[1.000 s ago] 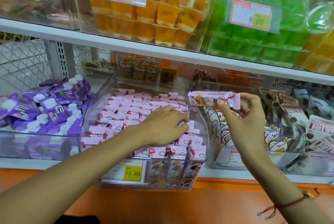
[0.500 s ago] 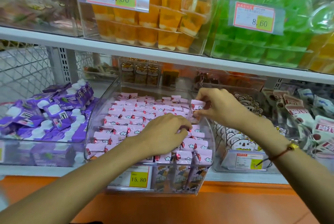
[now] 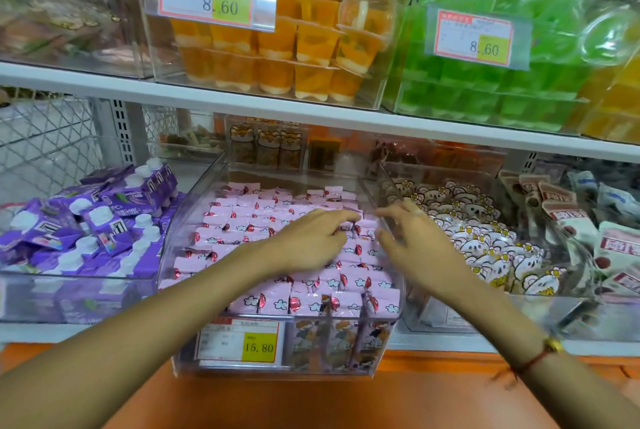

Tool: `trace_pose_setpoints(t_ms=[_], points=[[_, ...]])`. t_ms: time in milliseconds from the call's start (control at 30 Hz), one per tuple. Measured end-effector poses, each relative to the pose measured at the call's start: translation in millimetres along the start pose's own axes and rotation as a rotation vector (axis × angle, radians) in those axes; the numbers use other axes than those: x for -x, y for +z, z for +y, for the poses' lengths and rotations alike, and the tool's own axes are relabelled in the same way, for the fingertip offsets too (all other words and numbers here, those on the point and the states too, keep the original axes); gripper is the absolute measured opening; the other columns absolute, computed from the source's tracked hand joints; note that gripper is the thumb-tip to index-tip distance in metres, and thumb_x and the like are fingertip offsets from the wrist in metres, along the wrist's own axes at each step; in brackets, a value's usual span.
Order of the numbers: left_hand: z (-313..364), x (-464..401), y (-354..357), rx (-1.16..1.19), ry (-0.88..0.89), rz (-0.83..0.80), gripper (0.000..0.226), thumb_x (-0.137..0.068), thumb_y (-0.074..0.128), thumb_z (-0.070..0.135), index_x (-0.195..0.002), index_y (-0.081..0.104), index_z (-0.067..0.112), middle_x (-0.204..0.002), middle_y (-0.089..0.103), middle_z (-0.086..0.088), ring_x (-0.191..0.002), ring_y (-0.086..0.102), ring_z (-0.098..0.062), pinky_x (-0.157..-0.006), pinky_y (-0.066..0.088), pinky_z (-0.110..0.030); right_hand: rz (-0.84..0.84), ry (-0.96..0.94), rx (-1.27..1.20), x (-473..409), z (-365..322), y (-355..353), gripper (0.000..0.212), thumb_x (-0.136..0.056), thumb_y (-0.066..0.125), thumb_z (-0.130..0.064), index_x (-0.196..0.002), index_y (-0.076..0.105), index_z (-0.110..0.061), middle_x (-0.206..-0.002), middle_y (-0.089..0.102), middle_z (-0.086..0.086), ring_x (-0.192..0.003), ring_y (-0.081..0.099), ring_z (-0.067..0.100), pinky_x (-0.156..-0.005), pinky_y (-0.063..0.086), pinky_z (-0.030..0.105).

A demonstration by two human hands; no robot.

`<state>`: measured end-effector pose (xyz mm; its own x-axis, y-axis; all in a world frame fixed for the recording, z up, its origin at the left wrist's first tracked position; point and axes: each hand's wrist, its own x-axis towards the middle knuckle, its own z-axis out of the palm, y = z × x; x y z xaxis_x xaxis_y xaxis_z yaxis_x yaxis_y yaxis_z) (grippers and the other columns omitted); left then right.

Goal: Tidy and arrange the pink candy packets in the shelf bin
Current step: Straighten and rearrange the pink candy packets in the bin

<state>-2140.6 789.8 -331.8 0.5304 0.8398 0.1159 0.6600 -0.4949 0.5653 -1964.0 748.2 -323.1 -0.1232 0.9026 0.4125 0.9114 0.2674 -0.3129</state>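
The pink candy packets (image 3: 239, 220) fill a clear shelf bin (image 3: 194, 207) that sits at the front edge of the lower shelf, lined up in rows from its back wall to its front lip. The left hand (image 3: 311, 241) lies palm down on the packets in the middle of the bin, fingers bent onto the row near the right wall; whether they pinch a packet cannot be told. The right hand (image 3: 419, 248) is over the bin's right wall, blurred, fingers loosely spread and holding nothing. A red string bracelet (image 3: 533, 359) sits on the right wrist. A yellow price tag (image 3: 258, 347) reading 15.80 is on the bin's front. Purple packets (image 3: 93, 220) fill the bin toward the shelf's left end, white bear packets (image 3: 485, 234) the bin toward its right end. Orange jelly cups (image 3: 294, 47) stand on the upper shelf
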Motion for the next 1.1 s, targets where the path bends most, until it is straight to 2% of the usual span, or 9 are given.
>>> trace_pose_setpoints(t_ms=[67, 133, 267, 467, 633, 733, 833, 933, 1100], points=[[-3.4, -2.9, 0.5, 0.053, -0.023, -0.007, 0.043, -0.099, 0.033, 0.023, -0.138, 0.039, 0.041, -0.106, 0.06, -0.002, -0.062, 0.053, -0.013, -0.057, 0.039, -0.027, 0.086, 0.066, -0.189, 20.1, 0.5, 4.4, 0.023, -0.093, 0.051, -0.027, -0.115, 0.053, -0.025, -0.1, 0.06, -0.009, -0.076, 0.061, 0.005, -0.07, 0.046, 0.027], [-6.2, -5.3, 0.2, 0.013, 0.004, -0.012, 0.042, -0.099, 0.032, 0.026, -0.135, 0.039, 0.047, -0.11, 0.061, 0.0, -0.072, 0.058, -0.015, -0.064, 0.044, -0.03, 0.062, 0.118, -0.334, 30.7, 0.4, 8.9, 0.015, -0.092, 0.051, -0.029, -0.107, 0.048, -0.031, -0.09, 0.063, -0.014, -0.064, 0.062, 0.003, -0.064, 0.048, 0.03], [-6.7, -10.7, 3.0, -0.291, 0.074, -0.089, 0.041, -0.1, 0.027, 0.031, -0.139, 0.041, 0.035, -0.141, 0.044, 0.009, -0.121, 0.038, -0.013, -0.096, 0.034, -0.032, 0.045, 0.124, -0.423, 34.5, 2.4, 9.9, 0.017, -0.092, 0.051, -0.03, -0.109, 0.048, -0.032, -0.092, 0.065, -0.01, -0.063, 0.063, 0.006, -0.066, 0.051, 0.033], [-8.8, -20.1, 6.6, -0.372, 0.089, -0.135, 0.04, -0.1, 0.027, 0.034, -0.135, 0.045, 0.03, -0.139, 0.043, 0.011, -0.11, 0.03, -0.009, -0.091, 0.028, -0.03, 0.07, 0.058, -0.373, 35.4, 5.8, 9.7, 0.03, -0.095, 0.041, -0.045, -0.12, 0.05, -0.032, -0.08, 0.06, -0.018, -0.063, 0.058, -0.001, -0.055, 0.04, 0.016], [-6.4, -33.6, -4.7, 0.108, -0.011, -0.005, 0.023, -0.097, 0.047, 0.025, -0.114, 0.063, 0.023, -0.113, 0.065, -0.003, -0.104, 0.059, -0.02, -0.096, 0.046, -0.04, 0.07, 0.062, -0.41, 34.4, 8.9, 7.2, 0.026, -0.098, 0.038, -0.036, -0.118, 0.054, -0.031, -0.082, 0.062, -0.016, -0.06, 0.056, 0.013, -0.055, 0.04, 0.025], [-4.2, -41.9, -7.7, 0.031, -0.054, 0.159, 0.019, -0.092, 0.056, 0.024, -0.108, 0.066, 0.026, -0.1, 0.068, 0.004, -0.097, 0.061, -0.018, -0.089, 0.05, -0.04, 0.066, 0.076, -0.469, 34.1, 10.0, 6.9, 0.022, -0.098, 0.042, -0.033, -0.115, 0.055, -0.032, -0.082, 0.063, -0.012, -0.061, 0.056, 0.013, -0.055, 0.04, 0.023], [-0.4, -46.9, -4.8, -0.136, -0.048, 0.161, 0.016, -0.087, 0.062, 0.03, -0.102, 0.068, 0.028, -0.091, 0.067, 0.009, -0.093, 0.063, -0.015, -0.083, 0.052, -0.036, 0.054, 0.075, -0.49, 35.2, 11.0, 6.0, 0.023, -0.098, 0.042, -0.034, -0.116, 0.056, -0.03, -0.078, 0.062, -0.01, -0.057, 0.054, 0.005, -0.052, 0.038, 0.018], [1.5, -51.3, -0.9, -0.321, -0.022, 0.151, 0.018, -0.087, 0.064, 0.035, -0.102, 0.068, 0.026, -0.101, 0.067, 0.007, -0.1, 0.061, -0.018, -0.086, 0.051, -0.037, 0.034, 0.081, -0.503, 35.0, 12.3, 6.2, 0.025, -0.098, 0.042, -0.035, -0.119, 0.055, -0.03, -0.081, 0.064, -0.007, -0.061, 0.057, 0.007, -0.056, 0.042, 0.023], [3.2, -52.1, 0.9, -0.173, -0.087, 0.179, 0.01, -0.088, 0.063, 0.028, -0.09, 0.072, 0.025, -0.068, 0.058, 0.015, -0.085, 0.064, -0.019, -0.076, 0.052, -0.033, 0.029, 0.091, -0.507, 34.0, 13.7, 6.5, 0.025, -0.098, 0.043, -0.036, -0.119, 0.055, -0.029, -0.079, 0.065, -0.002, -0.06, 0.057, 0.005, -0.051, 0.038, 0.016]])
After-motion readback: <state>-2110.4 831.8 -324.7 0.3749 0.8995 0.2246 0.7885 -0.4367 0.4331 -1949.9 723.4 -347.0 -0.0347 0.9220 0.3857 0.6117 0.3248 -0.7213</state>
